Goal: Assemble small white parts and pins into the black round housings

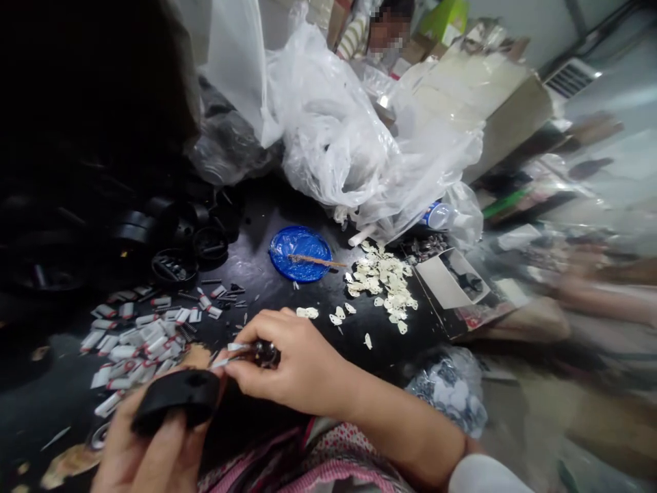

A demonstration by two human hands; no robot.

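My left hand (148, 445) sits low at the front left, closed round a black plastic part (177, 404). My right hand (287, 359) is beside it, fingers pinched on a small dark piece (265, 353) with a thin white strip (233, 348) sticking out to the left. Both hands hover over the black table (256, 267), close to my lap. A pile of small white strips (133, 339) lies just left of the hands. A scatter of small cream-white flat pieces (382, 281) lies to the right of centre.
A blue lid (300, 253) with a thin brown stick across it lies mid-table. Black round parts (174, 263) are heaped at the left. Crumpled clear plastic bags (349, 144) rise behind. A small open cardboard box (454, 277) sits right. Another person sits at the far side.
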